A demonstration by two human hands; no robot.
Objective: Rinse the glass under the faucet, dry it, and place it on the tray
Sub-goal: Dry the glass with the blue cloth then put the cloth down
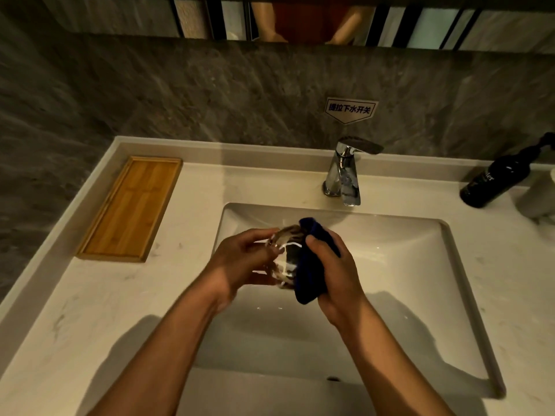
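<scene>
Above the sink: left hand grips the glass; right hand presses a dark blue cloth against it, apparently wiping. Wooden tray well apart, left.

- Grey stone-look wall behind, small white sign with blue characters stuck on it
- Mirror strip along top edge
- Pale marble-look countertop with raised back lip
- Dark pump bottle far right
- Warm dim light, soft shadows
</scene>
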